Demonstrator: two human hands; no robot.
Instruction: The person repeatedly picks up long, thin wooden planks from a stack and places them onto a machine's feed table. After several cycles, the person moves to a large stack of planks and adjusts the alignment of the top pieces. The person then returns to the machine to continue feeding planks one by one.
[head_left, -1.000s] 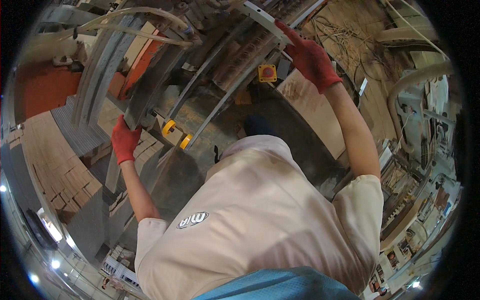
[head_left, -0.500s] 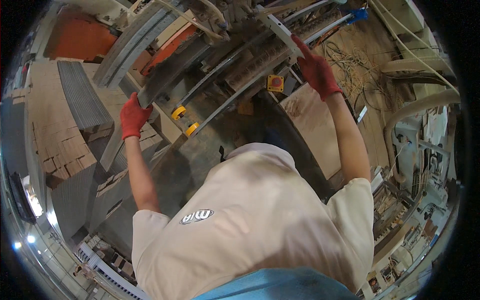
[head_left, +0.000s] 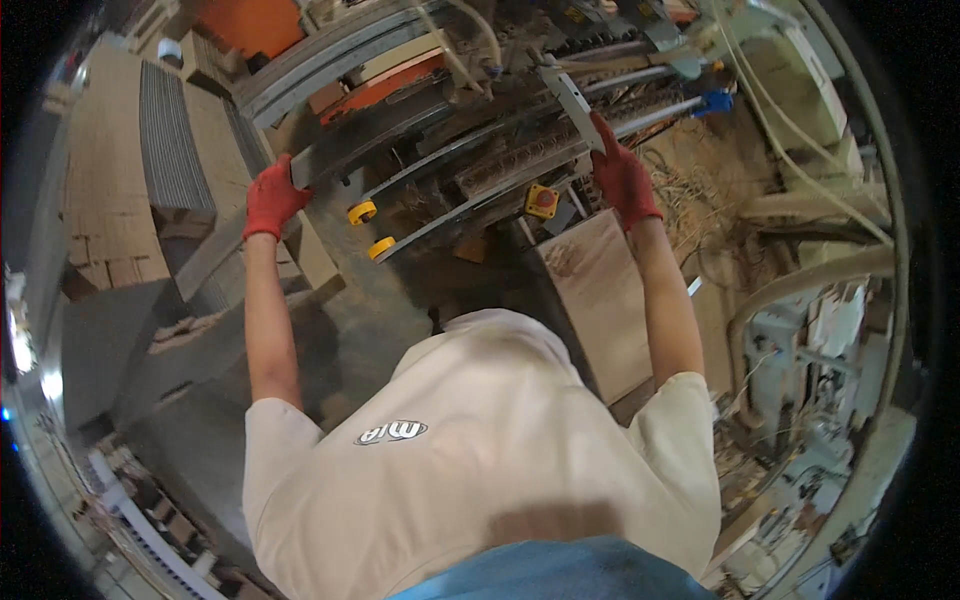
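Note:
My left hand (head_left: pixel 274 195), in a red glove, is closed round the edge of a long dark grey board (head_left: pixel 385 130). The board slants from beside the stacked panels up to the machine at the top. At upper right my right hand (head_left: pixel 625 180), also red-gloved, grips the near end of a light grey metal bar (head_left: pixel 572 103) with holes along it. Its fingers lie along the bar's side and are partly hidden. Between the hands run two metal rails (head_left: pixel 440 222), with yellow rollers (head_left: pixel 381 248) at their near ends.
Stacks of grey and brown panels (head_left: pixel 110 190) stand at the left. A yellow box with a red button (head_left: pixel 542 201) sits near a dusty brown board (head_left: pixel 598 310). Tangled strips (head_left: pixel 675 185) and a thick hose (head_left: pixel 800 285) lie at the right. Orange parts (head_left: pixel 385 85) show at the top.
The view has shifted, so the left stacks and the machine appear farther right. In the picture my left hand is slightly higher and my right slightly lower and farther left. Both keep their holds.

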